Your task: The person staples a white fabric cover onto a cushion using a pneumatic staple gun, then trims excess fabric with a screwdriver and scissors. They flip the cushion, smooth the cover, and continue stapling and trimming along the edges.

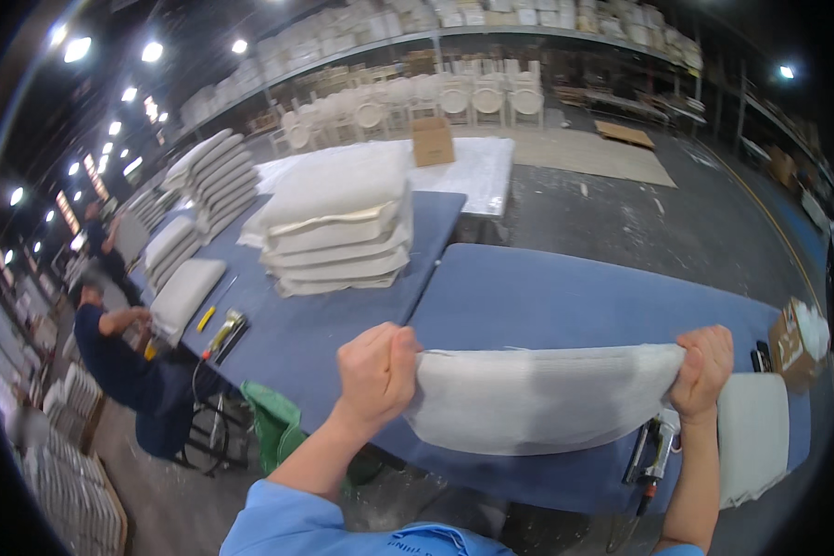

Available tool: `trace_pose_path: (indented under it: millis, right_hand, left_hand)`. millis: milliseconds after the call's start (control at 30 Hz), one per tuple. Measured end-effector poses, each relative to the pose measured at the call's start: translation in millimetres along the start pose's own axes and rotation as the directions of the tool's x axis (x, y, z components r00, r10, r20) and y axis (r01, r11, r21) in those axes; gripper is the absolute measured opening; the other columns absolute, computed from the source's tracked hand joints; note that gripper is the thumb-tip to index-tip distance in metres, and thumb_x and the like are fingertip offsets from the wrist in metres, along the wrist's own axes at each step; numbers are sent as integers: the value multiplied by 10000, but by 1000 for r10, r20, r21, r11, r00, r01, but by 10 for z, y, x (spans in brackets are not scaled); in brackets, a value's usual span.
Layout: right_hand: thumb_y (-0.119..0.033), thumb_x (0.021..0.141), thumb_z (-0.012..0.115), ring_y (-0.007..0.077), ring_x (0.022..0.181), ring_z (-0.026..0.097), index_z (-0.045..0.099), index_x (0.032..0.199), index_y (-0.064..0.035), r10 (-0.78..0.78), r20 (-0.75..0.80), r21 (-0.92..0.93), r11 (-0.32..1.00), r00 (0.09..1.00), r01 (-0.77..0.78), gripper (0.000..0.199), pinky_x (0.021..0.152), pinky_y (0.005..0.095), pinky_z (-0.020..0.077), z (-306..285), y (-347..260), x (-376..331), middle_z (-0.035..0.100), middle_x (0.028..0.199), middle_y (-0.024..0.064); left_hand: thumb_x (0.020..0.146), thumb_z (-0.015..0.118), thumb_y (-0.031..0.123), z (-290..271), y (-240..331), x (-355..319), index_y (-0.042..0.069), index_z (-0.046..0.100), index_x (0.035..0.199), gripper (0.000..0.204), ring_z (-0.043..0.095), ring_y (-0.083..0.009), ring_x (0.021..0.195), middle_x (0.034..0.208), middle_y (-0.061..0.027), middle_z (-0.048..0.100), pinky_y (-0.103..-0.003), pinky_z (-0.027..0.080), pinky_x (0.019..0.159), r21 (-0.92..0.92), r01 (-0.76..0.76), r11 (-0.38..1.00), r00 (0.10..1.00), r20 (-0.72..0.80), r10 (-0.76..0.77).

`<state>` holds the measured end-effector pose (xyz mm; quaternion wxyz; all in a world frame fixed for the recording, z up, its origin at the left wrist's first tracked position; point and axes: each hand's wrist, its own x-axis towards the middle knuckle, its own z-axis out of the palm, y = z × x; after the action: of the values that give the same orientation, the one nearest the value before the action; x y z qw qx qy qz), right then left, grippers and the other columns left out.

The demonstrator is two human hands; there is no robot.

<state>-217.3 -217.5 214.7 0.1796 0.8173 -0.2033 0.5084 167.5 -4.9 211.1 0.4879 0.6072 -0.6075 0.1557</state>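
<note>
Right now your left hand [377, 369] and right hand [704, 369] each have a grip clamped on one end of a white seat cushion [537, 397], fingers curled over its upper edge. You hold it stretched level between them, low in the centre of the frame, just above the near edge of the blue counter [547, 296].

Below your right hand, at the lower right, a pneumatic staple gun [653, 454] hangs at the counter's edge. Another white cushion [753, 435] lies just to its right, and a small cardboard box [792, 343] sits beyond it.

Left of centre, a tall stack of white cushions [338, 227] rests on a second blue counter [306, 334]. Farther left lie a single cushion [185, 295] and a yellow-handled tool [208, 315]. At the far left edge, another person in dark blue [111, 347] works seated.

To handle the cushion well, I judge you should keep both grips even and the cover taut, so it stays level and does not sag in the middle or catch the counter's edge.
</note>
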Motion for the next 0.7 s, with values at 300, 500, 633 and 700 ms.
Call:
trace_pose_path:
  millis: [300,500,633,700]
  right_hand:
    - [-215,1067,430,352,803,579,614,876,-4,55,8,29,998,998,-56,338,775,465,424,-212,-115,-202,644,879,167]
    - [-252,1102,394,363,815,589,617,891,3,47,19,10,999,999,-48,399,795,476,429,-301,-176,-241,651,887,177]
    - [-271,1111,388,368,839,604,628,912,19,26,33,2,1000,999,-26,426,820,488,443,-330,-228,-254,666,907,185]
    - [-276,1112,390,370,853,610,636,922,26,4,28,-3,1000,1000,-4,433,838,491,451,-340,-249,-250,673,916,186]
  left_hand:
    - [1179,443,278,-136,119,-474,-42,705,1177,413,696,-170,1070,1154,-136,767,-322,532,986,-823,371,431,896,195,-398]
    - [1131,502,224,-232,240,-526,-30,662,1231,316,661,-225,1222,1321,-184,709,-383,496,1085,-769,383,511,921,276,-275]
    - [1119,477,196,-225,269,-641,-37,642,1209,300,666,-241,1213,1303,-208,709,-399,503,1079,-766,391,511,911,242,-334]
    - [1103,467,179,-180,240,-704,-48,644,1174,296,678,-245,1181,1267,-216,720,-400,512,1062,-752,363,550,918,185,-352]
